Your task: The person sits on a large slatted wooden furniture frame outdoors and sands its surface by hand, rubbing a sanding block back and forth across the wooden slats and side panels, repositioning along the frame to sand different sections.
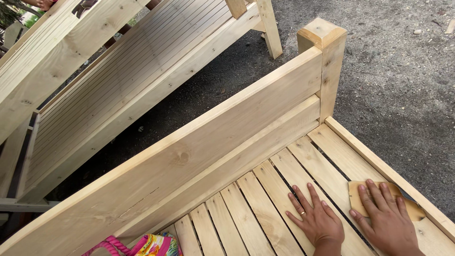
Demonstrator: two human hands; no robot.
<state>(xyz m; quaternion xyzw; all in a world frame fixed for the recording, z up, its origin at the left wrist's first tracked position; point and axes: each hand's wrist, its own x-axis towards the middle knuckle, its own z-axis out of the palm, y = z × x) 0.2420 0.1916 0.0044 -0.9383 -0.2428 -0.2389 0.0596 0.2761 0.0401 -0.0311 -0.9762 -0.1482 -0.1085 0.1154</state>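
Observation:
My right hand point(386, 218) lies flat on a tan sheet of sandpaper point(413, 207), pressing it onto the pale wooden slats point(256, 208) of a bench seat near the right edge rail point(379, 163). My left hand point(315, 218) rests palm down with fingers spread on the slats just to the left, holding nothing; a ring shows on one finger. The bench's plank backrest point(189, 161) runs diagonally up to a square corner post point(327, 52).
A second slatted wooden bench point(118, 76) stands at the upper left across a strip of dark gravel ground point(398, 85). A pink rope and a colourful cloth point(151, 245) lie at the bottom edge. A person's fingers point(43, 4) show at the top left corner.

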